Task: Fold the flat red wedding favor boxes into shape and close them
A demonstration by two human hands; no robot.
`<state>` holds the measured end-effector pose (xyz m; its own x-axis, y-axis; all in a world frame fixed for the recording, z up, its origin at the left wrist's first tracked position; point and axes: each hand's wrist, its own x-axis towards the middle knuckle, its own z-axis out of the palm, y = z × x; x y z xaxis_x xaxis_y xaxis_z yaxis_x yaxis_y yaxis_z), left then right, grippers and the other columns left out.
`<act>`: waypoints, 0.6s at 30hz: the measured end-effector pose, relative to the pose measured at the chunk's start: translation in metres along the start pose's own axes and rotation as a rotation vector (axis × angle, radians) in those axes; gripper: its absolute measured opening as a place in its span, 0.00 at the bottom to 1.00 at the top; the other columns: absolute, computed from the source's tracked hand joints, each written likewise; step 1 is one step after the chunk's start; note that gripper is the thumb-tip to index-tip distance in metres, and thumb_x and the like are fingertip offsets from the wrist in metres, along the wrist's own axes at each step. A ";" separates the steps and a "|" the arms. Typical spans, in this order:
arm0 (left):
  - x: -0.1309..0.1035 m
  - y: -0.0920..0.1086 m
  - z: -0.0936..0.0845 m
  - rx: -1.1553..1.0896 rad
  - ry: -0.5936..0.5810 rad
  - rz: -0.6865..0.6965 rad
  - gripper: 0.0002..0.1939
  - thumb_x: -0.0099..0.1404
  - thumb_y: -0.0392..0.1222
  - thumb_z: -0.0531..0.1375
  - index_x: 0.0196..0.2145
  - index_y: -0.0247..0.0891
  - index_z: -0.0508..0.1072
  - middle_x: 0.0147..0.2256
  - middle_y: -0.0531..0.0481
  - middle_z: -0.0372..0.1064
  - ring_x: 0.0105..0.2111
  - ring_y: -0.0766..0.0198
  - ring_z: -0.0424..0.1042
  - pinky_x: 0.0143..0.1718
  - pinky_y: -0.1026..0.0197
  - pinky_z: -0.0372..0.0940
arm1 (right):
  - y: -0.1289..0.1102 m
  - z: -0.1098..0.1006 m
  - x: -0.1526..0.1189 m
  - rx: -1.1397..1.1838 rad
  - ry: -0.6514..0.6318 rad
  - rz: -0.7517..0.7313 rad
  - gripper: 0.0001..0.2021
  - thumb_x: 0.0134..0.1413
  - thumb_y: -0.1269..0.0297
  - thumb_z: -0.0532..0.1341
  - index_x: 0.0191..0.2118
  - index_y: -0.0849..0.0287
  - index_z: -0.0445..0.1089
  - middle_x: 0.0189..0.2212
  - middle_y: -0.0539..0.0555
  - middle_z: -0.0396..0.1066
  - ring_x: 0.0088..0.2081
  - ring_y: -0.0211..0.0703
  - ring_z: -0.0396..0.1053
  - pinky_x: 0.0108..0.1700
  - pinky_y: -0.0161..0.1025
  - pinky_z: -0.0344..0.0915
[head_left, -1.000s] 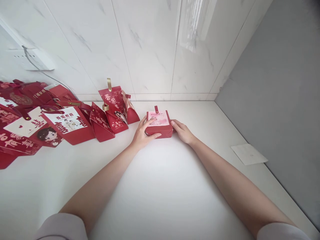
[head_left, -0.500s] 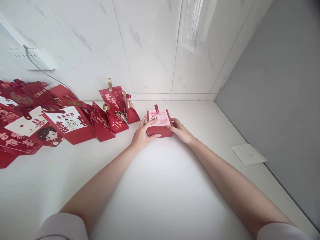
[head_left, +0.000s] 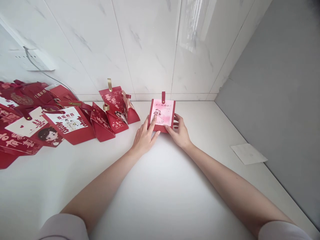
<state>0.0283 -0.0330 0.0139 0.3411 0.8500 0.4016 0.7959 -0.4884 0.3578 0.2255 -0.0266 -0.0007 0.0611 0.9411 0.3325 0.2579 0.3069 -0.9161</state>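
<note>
A red gift box (head_left: 166, 115) with a pink printed front and a small red strap at its top is between my two hands, in the middle of the white tabletop. Its front, showing a drawn couple and Chinese characters, tilts up toward me. My left hand (head_left: 145, 136) grips the left side, one finger lying over the picture. On the right side, my right hand (head_left: 180, 132) has its thumb on the lower front and its fingers behind the edge. The back of the box is hidden.
Several red gift boxes (head_left: 72, 128) crowd the left of the white table (head_left: 160, 186), some with straps. A white paper (head_left: 248, 154) lies by the right edge beside a grey panel (head_left: 282, 110). Behind rises a tiled wall (head_left: 150, 50) with a socket and cable (head_left: 37, 60).
The gift box has tipped from lying fairly flat to more upright, its pink front now facing me and its strap higher. Both hands have stayed on its sides.
</note>
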 end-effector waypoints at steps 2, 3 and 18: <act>0.000 -0.004 0.004 -0.052 -0.029 -0.032 0.39 0.69 0.56 0.52 0.71 0.46 0.40 0.71 0.36 0.36 0.68 0.38 0.46 0.61 0.36 0.53 | -0.004 -0.001 -0.002 0.006 0.013 -0.048 0.36 0.58 0.45 0.61 0.66 0.52 0.48 0.60 0.62 0.64 0.52 0.53 0.70 0.54 0.53 0.67; 0.000 -0.006 0.005 -0.078 -0.036 -0.054 0.42 0.68 0.58 0.54 0.71 0.44 0.38 0.71 0.34 0.33 0.69 0.37 0.42 0.62 0.34 0.51 | -0.005 -0.002 -0.003 0.009 0.004 -0.070 0.34 0.61 0.46 0.58 0.66 0.52 0.49 0.58 0.61 0.66 0.52 0.52 0.70 0.55 0.52 0.67; 0.012 -0.029 0.015 -0.868 0.050 -0.227 0.26 0.69 0.58 0.53 0.55 0.38 0.70 0.55 0.44 0.71 0.58 0.49 0.68 0.61 0.47 0.60 | -0.002 -0.009 0.000 -0.109 -0.019 -0.294 0.25 0.61 0.50 0.59 0.60 0.50 0.60 0.64 0.60 0.56 0.65 0.53 0.55 0.63 0.54 0.59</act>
<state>0.0168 -0.0059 -0.0044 0.1834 0.9446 0.2723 0.1765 -0.3042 0.9361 0.2333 -0.0284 0.0028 -0.0491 0.8169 0.5747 0.3639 0.5505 -0.7514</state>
